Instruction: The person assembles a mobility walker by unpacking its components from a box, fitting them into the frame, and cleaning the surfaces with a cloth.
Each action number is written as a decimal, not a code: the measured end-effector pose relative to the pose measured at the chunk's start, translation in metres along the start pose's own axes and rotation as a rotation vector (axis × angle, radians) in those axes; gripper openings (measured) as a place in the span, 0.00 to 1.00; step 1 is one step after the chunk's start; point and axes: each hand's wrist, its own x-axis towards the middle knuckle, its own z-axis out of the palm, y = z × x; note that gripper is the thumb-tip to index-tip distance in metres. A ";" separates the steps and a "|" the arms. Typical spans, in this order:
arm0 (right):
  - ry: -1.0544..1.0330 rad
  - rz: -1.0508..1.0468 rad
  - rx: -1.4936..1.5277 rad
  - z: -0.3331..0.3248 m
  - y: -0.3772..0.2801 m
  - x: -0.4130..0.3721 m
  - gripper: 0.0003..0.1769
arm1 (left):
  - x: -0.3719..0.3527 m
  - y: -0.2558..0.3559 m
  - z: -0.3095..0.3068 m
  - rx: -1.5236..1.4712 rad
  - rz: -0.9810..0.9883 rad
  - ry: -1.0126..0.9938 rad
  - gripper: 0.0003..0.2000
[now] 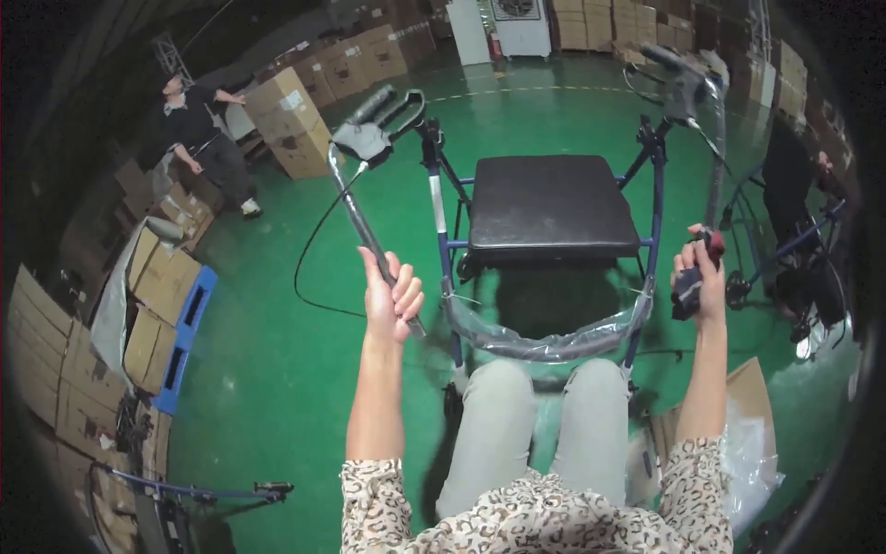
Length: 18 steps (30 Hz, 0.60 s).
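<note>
My left hand is wrapped round the lower part of a metal handle tube, which has a grey grip and brake lever at its upper end. A black cable hangs from that lever. My right hand is closed around a dark object with a red part, at the lower end of the other handle tube. Between the two hands stands a blue walker frame with a black padded seat and a plastic-wrapped strap near my knees.
At the upper left a person touches a tall carton. Another person in dark clothes is at the right by a second blue frame. A blue pallet with cartons lies left; cardboard and plastic lie lower right.
</note>
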 end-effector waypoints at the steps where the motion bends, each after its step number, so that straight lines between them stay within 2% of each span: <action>1: -0.059 -0.034 -0.074 0.024 0.006 0.001 0.18 | -0.005 0.003 0.013 0.078 0.065 0.024 0.22; 2: -0.110 -0.069 -0.147 0.047 0.013 0.000 0.19 | -0.008 0.005 0.026 0.156 0.122 0.048 0.22; 4: 0.182 -0.154 -0.404 0.085 0.038 -0.004 0.23 | -0.013 0.006 0.040 0.294 0.186 0.093 0.22; 5: 0.026 -0.248 -0.673 0.085 0.050 0.003 0.25 | -0.015 0.007 0.049 0.385 0.228 0.122 0.21; 6: -0.054 -0.299 -0.803 0.094 0.053 0.007 0.27 | -0.017 0.007 0.056 0.476 0.270 0.152 0.21; 7: -0.204 -0.378 -1.265 0.122 0.055 0.009 0.29 | -0.019 0.010 0.065 0.569 0.316 0.179 0.21; 10: -0.255 -0.573 -1.439 0.166 0.074 0.011 0.28 | -0.016 0.005 0.065 0.804 0.411 0.295 0.20; 12: -0.301 -0.640 -1.459 0.181 0.089 0.017 0.22 | -0.015 0.002 0.065 0.986 0.484 0.394 0.20; 17: -0.310 -0.606 -1.685 0.186 0.130 0.027 0.18 | 0.002 -0.029 0.073 1.455 0.895 0.163 0.16; 18: -0.304 -0.616 -1.696 0.185 0.136 0.023 0.18 | 0.009 -0.035 0.074 1.517 0.903 0.158 0.16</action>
